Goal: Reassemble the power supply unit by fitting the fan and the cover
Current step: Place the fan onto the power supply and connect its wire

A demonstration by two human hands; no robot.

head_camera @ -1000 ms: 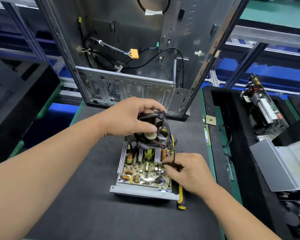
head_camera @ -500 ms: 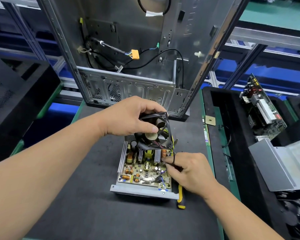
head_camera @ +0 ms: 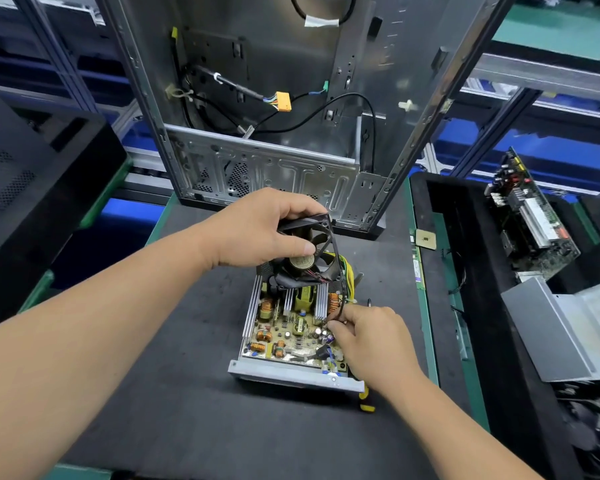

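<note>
One fan, one open power supply unit, one grey metal cover. Left hand grips the fan tilted above the unit's far end, thumb across its face. Right hand pinches a thin black wire at the board's right edge. Cover lies well apart in the black tray to the right, near one circuit board. A yellow-handled tool pokes out under the right wrist. Open computer case stands behind. Dark mat on the table.
</note>
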